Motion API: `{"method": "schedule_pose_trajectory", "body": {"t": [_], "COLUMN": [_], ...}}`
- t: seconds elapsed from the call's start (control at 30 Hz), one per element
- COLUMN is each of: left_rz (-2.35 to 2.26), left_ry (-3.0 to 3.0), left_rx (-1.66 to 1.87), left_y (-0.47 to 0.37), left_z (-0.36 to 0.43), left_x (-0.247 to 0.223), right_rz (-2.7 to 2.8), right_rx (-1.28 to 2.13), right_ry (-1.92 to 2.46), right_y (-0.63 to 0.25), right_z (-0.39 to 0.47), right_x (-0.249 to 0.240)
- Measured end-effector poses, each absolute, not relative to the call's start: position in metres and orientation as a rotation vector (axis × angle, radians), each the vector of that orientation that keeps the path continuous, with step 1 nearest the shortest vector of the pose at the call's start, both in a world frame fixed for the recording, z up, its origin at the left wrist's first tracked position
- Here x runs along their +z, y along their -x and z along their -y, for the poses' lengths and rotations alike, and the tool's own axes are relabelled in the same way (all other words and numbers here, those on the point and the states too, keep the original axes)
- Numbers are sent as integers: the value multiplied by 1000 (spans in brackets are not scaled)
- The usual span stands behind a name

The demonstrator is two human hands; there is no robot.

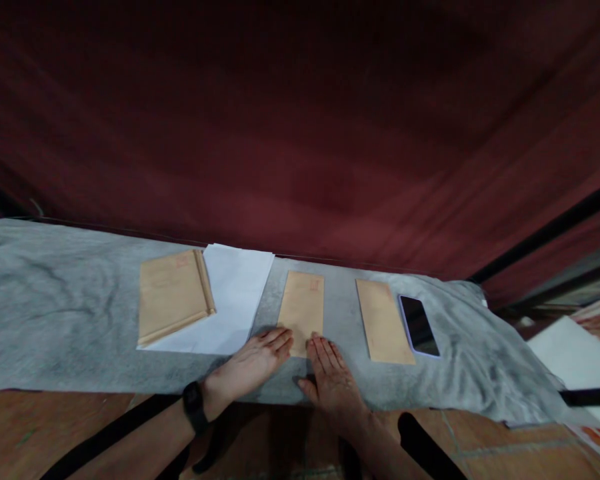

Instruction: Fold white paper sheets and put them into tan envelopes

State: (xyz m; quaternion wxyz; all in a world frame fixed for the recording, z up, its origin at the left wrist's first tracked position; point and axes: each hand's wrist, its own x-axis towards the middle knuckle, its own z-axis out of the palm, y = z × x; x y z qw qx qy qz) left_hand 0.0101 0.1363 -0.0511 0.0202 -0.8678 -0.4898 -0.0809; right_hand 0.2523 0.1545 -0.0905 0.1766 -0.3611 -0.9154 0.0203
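Observation:
A brown envelope (303, 303) with small red print at its top right lies flat on the grey cloth. My left hand (260, 357), with a dark watch on the wrist, rests on its lower left corner, fingers extended and close together. Touching the lower right edge is my right hand (330, 377), laid flat with its thumb apart. A second brown envelope (385, 323) lies to the right. At the left, a stack of brown envelopes (173, 293) partly covers white paper sheets (235, 287).
A phone (420, 325) in a pale purple case lies beside the right envelope. The grey cloth (70, 307) is wrinkled at both ends. Behind it hangs a dark red curtain (300, 147). White sheets (575, 353) are at the far right, and tiled floor (480, 433) shows below.

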Motion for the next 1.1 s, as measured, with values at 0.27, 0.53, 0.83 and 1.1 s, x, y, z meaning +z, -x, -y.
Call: {"method": "schedule_pose_trajectory", "body": {"t": [0.27,0.53,0.83,1.1], "left_rz": [1486,1537,1612,2502], "left_ry": [2688,2583,2580,1790], "left_rx": [-116,-69,-480,-2366], "left_y": [-21,-30,-23,-17], "left_z": [-134,-131,-143,-168], "left_x": [-40,-54,-22,-11], "right_rz": [2621,2581,2591,1361], "right_rx": [62,107,253,1106], "right_ry": [1124,1221,1230,1110], "right_y": [-242,-231,-236,-257], "right_z": [-160,-165,-183,-206], "right_x": [-82,-72,-40,-10]}}
